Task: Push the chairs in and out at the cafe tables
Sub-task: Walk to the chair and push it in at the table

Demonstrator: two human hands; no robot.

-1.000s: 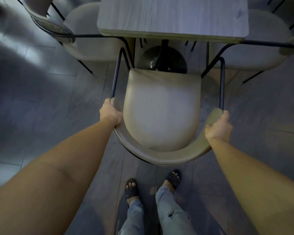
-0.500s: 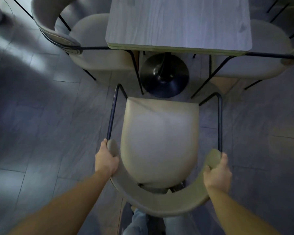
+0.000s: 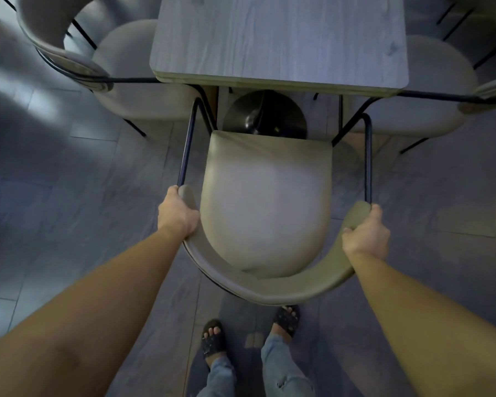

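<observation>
A beige padded chair (image 3: 265, 196) with a curved backrest and black metal arm rails stands in front of me, facing a grey wood-grain cafe table (image 3: 281, 41). The front edge of its seat lies just short of the table's near edge, over the black round pedestal base (image 3: 265, 116). My left hand (image 3: 178, 214) grips the left end of the curved backrest. My right hand (image 3: 365, 233) grips the right end. Both arms are stretched out toward the chair.
Two more beige chairs are tucked at the table's sides, one on the left (image 3: 132, 84) and one on the right (image 3: 430, 90). Grey tiled floor (image 3: 55, 210) lies around. My sandalled feet (image 3: 212, 338) stand just behind the chair.
Half a second ago the chair stood pulled back from the table, close to my legs. Now it has slid forward toward the table, both hands still on the backrest.
</observation>
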